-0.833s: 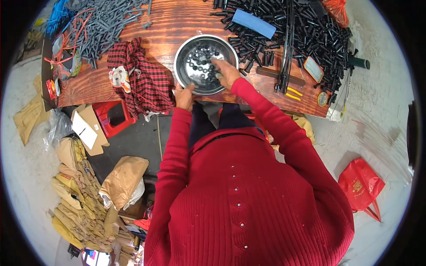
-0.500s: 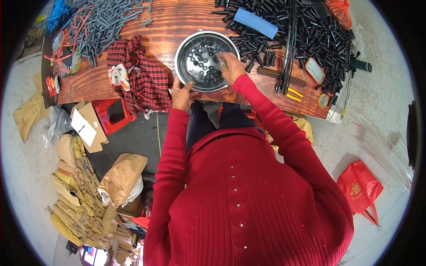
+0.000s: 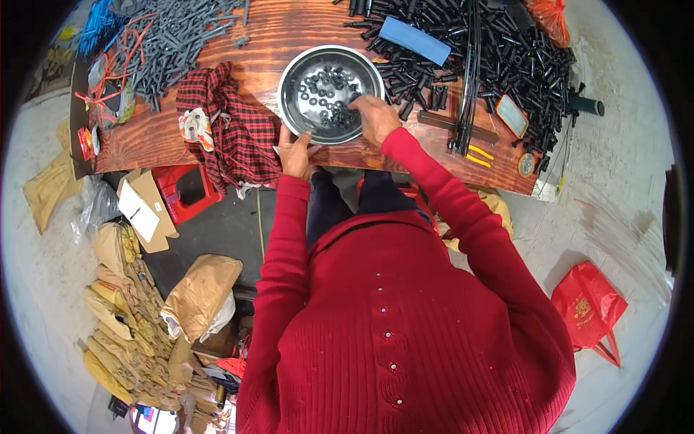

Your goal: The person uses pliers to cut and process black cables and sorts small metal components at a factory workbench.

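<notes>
A round metal bowl point(image 3: 287, 108) with a pale rim stands at the table's near edge, with many small black rings point(image 3: 327, 81) spread over its bottom. My left hand point(image 3: 295, 156) grips the bowl's near left rim, thumb over the edge. At the right side my right hand point(image 3: 377, 120) reaches over the rim, its bent fingers close together among the rings. Whatever those fingertips hold is too small to make out. Left of the bowl lies a red and black checked cloth point(image 3: 242, 130).
Black tubular parts point(image 3: 506, 58) are heaped at the right, with a blue block point(image 3: 416, 40) on them. Long black rods point(image 3: 470, 87) lie beside yellow-handled pliers point(image 3: 479, 155). Grey parts point(image 3: 181, 43) pile up at the far left. A red stool point(image 3: 206, 192) stands below the table.
The bowl has shifted slightly left and away from me. My right hand has moved a little toward me along the bowl's right side, and the rings lie differently.
</notes>
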Available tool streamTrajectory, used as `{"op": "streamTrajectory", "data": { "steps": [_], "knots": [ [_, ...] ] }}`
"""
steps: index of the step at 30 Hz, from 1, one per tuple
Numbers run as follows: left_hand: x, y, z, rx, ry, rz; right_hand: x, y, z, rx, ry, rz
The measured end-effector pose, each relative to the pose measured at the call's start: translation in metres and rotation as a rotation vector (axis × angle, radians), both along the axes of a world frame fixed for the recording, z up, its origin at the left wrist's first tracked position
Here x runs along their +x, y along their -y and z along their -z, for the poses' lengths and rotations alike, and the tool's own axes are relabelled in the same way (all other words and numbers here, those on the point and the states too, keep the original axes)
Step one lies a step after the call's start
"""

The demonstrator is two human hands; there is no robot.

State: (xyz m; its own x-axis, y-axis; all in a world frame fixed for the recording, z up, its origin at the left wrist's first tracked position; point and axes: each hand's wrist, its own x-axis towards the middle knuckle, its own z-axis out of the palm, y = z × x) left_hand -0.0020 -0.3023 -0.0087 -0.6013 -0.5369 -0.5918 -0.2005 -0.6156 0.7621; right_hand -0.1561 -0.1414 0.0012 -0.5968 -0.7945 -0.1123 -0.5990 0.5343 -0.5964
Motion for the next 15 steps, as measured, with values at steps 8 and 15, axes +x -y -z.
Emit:
{"op": "streamTrajectory", "data": {
  "steps": [8,15],
  "knots": [
    [-0.002,-0.005,-0.009,0.0,-0.077,0.055,-0.019,0.031,0.009,-0.356,-0.064,0.274],
    [-0.007,0.01,-0.001,0.07,-0.013,0.059,-0.001,0.036,0.036,-0.194,0.036,-0.031]
  ]
}}
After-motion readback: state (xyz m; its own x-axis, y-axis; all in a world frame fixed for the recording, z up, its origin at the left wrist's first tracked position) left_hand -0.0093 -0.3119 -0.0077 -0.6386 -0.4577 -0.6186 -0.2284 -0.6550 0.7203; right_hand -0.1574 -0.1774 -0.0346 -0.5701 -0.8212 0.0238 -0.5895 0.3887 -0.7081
